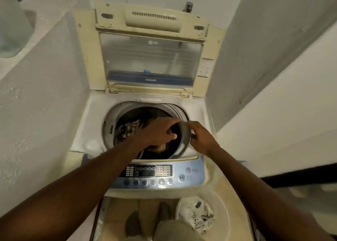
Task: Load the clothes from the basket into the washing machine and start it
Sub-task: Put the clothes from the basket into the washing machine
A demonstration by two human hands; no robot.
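Loading looks well along, judging by the near end of the scene: down by the person's feet the round basket (226, 220) sits on the floor at the near right with a pale, patterned bundle of cloth (200, 217) left in it, so another trip seems due. Moving up, the blue control panel (155, 175) faces the person, its play-pause button (181, 177) on the right waiting for the final press. Past that, both hands are over the drum opening (145, 131): the left hand (160, 131) reaches across to the right, fingers curled down over the dark clothes (127, 129) inside, though whether it grips fabric I cannot tell; the right hand (200, 138) rests on the drum's right rim, fingers bent. The washing machine (204, 111) opens straight upward, its long axis vertical, the lid (149, 58) standing raised at the far side. Next, I'd say: fetch the rest, shut the lid, press start.
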